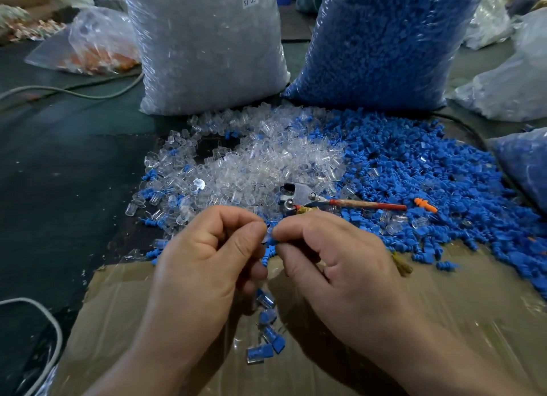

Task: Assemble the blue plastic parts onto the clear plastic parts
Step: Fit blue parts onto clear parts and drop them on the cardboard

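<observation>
My left hand (207, 256) and my right hand (334, 256) meet fingertip to fingertip above a flattened cardboard box (444, 321). Between them they pinch a small clear plastic part with a blue plastic part (270, 243); the clear piece is mostly hidden by my fingers. More blue parts (265, 258) hang below my fingers. A loose pile of clear parts (251, 165) lies just beyond my hands, and a wide pile of blue parts (429, 170) spreads to the right. Several joined blue-and-clear pieces (266, 327) lie on the cardboard under my hands.
A tall bag of clear parts (204, 46) and a tall bag of blue parts (381, 40) stand at the back. Metal pliers with a red handle (340, 202) lie on the piles, beside an orange earplug (424, 205). A grey cable (44, 336) curves at lower left.
</observation>
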Motion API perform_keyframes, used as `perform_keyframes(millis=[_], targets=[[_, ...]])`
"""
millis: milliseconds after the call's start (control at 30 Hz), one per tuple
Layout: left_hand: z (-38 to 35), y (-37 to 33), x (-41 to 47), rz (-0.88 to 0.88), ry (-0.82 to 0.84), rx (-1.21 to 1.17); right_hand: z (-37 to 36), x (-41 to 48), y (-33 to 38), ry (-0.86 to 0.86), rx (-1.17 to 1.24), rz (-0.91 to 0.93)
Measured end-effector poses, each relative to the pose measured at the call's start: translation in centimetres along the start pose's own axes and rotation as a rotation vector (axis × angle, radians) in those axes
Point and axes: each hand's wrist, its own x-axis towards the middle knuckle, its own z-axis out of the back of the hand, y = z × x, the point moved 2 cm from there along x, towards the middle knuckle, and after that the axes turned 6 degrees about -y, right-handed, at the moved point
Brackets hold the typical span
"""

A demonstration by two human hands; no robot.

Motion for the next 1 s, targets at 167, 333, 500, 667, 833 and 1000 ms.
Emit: perform_keyframes(millis=[167, 333, 500, 667, 833, 1000], targets=[[-0.5, -0.8, -0.5, -0.071, 0.014, 0.080, 0.3, 0.1, -0.1, -0.032, -0.058, 0.035], [-0.4, -0.9, -0.5, -0.068, 0.048, 0.097, 0.2, -0.1, 0.4, 0.020, -0.041, 0.080], [-0.8, -0.9, -0.7, -0.062, 0.111, 0.068, 0.3, -0.1, 0.4, 0.054, -0.112, 0.080], [-0.2, -0.3, -0.3, -0.092, 0.070, 0.151, 0.2, 0.0, 0.7, 0.164, -0.151, 0.105], [-0.2, -0.2, -0.2, 0.004, 0.024, 0.009, 2.0, 0.9, -1.3, 0.088, -0.533, 0.002], [-0.3, -0.9, -0.2, 0.110, 0.021, -0.240, 3.3, 1.5, -4.6, 0.374, -0.852, -0.254]])
